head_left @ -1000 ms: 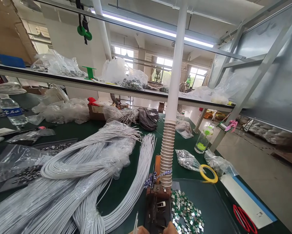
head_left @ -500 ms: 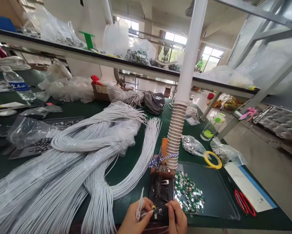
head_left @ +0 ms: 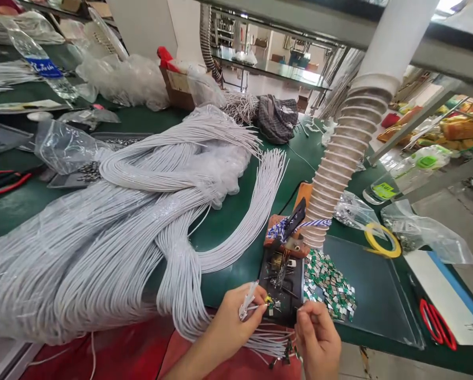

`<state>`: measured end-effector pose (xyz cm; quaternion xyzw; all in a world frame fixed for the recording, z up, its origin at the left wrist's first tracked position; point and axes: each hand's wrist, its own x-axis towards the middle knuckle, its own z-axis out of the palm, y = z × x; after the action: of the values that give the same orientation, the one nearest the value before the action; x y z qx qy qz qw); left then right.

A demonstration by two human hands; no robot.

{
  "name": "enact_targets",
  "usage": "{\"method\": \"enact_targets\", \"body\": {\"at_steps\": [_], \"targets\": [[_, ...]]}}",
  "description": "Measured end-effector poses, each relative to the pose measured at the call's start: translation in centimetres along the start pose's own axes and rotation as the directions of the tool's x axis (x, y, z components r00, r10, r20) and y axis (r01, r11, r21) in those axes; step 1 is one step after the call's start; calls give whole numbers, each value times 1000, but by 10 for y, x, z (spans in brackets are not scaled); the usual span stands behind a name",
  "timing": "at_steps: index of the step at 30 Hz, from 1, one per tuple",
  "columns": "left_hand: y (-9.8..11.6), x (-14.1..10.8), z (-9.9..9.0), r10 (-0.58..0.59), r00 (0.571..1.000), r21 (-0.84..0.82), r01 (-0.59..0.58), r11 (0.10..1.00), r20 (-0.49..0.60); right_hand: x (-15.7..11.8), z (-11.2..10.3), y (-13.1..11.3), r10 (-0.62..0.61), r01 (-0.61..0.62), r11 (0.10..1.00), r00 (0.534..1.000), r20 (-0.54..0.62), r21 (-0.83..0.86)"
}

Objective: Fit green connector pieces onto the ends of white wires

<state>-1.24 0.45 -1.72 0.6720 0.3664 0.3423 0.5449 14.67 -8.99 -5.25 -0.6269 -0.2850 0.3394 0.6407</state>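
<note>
My left hand (head_left: 235, 318) is closed around a few short white cables (head_left: 249, 300), their ends poking up above the fingers. One cable runs from its fingertips towards a small green circuit board (head_left: 271, 311) at a black soldering stand (head_left: 287, 315), with a bit of yellow beside it. Across the stand, my right hand (head_left: 319, 335) is closed in a pinch; what its fingertips hold, if anything, is too small to make out. Beyond the right hand lies a pile of small circuit boards (head_left: 331, 285) on a dark tray (head_left: 382, 295).
Large bundles of white cable (head_left: 113, 237) cover the left of the green table. A ribbed hose (head_left: 339, 158) rises behind the stand. To the right are yellow tape (head_left: 382, 244), red-handled scissors (head_left: 437, 324) and a bottle (head_left: 406, 174). More cables (head_left: 270, 343) hang below the hands.
The camera has tilted down, so the table sits higher and the upper shelf has mostly left view. Cables below the hands now show. Both hands stay at the stand in similar grips.
</note>
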Motion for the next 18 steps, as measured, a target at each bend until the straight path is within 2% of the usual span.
{"method": "enact_targets", "body": {"at_steps": [2,4,7,9,11,15,18], "targets": [[4,-1,0,14,1000,21,-14,1000,6,-2,3,-9,-5,5,998,1000,-1,-67],[8,-2,0,17,1000,32,-18,999,18,1,6,-17,-92,104,983,992,84,-149],[11,-2,0,3,999,56,-4,998,33,7,9,-26,-214,270,940,942,258,-207],[11,-1,-1,-20,999,70,17,997,44,10,10,-29,-247,322,923,915,318,-210],[10,1,-1,-36,998,72,32,997,48,10,12,-31,-228,310,927,913,337,-211],[13,6,-2,-38,997,71,33,997,65,10,15,-34,-154,223,950,944,293,-220],[17,9,-3,-11,998,58,8,998,56,11,17,-37,-165,230,950,944,284,-211]]}}
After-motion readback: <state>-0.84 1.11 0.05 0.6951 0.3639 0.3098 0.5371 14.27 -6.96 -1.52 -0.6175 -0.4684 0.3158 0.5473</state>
